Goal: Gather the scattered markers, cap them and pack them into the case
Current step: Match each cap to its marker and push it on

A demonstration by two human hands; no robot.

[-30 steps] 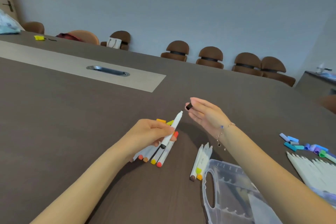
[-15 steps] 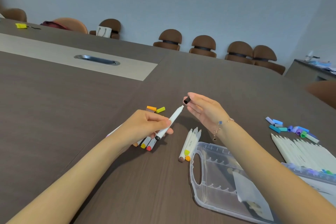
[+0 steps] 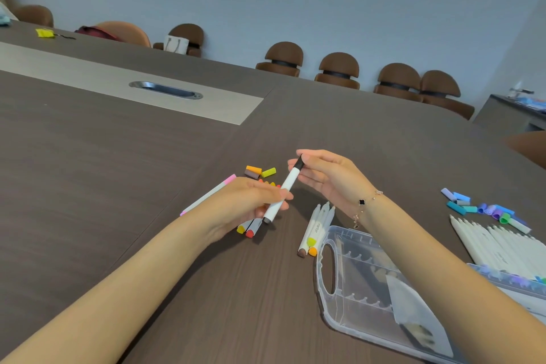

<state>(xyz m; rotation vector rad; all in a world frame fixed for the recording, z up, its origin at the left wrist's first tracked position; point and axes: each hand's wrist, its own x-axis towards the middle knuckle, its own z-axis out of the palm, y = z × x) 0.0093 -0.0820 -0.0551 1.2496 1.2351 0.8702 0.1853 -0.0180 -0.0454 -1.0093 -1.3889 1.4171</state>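
Note:
My left hand [image 3: 245,204] grips a white marker [image 3: 283,194] near its lower end, tilted up to the right. A black cap [image 3: 299,163] sits on the marker's upper tip, pinched by my right hand [image 3: 328,177]. Under my left hand lie more markers [image 3: 249,227] with yellow and red ends, and a pink-tipped marker [image 3: 206,195] sticks out to the left. Loose caps [image 3: 260,172] in orange, brown and yellow lie just beyond. Three uncapped markers [image 3: 316,229] lie beside the open clear plastic case [image 3: 342,292].
At the right, a row of white markers [image 3: 499,242] lies by a pile of blue, purple and green caps [image 3: 478,207]. Brown chairs [image 3: 338,69] line the table's far edge. A metal cable slot [image 3: 165,89] sits in the table's lighter strip.
My right hand has brought the black cap down onto the marker's tip; before, cap and tip were apart. The camera has shifted, so everything sits a little differently in view.

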